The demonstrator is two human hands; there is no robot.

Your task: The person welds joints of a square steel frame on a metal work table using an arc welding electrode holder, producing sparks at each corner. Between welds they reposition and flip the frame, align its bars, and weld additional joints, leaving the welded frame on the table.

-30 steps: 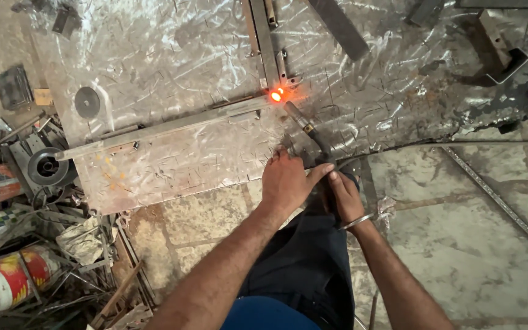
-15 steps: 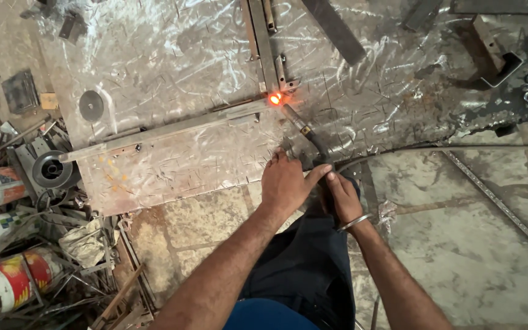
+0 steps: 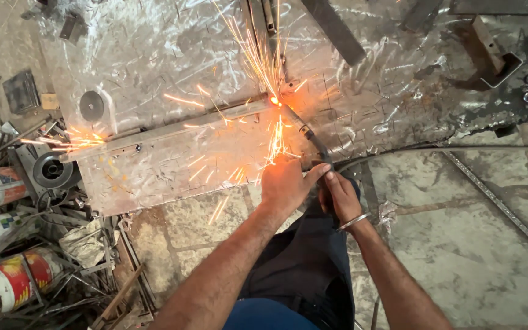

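The rod [image 3: 300,129] tip now throws sparks at the joint [image 3: 274,101], at 12 o'clock from my hands; a second ago it only glowed, so I judge the arc struck. Left hand [image 3: 285,183] and right hand [image 3: 337,194] grip the holder together.

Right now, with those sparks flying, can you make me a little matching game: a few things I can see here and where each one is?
Things:
1. sparks
2. round disc
3. red and yellow can
4. metal bangle

Places:
A. bottom left, among scrap
B. on the right hand's wrist
C. at the rod tip, on the metal bar's end
D. flat on the sheet, upper left

Pairs: 1-C, 2-D, 3-A, 4-B
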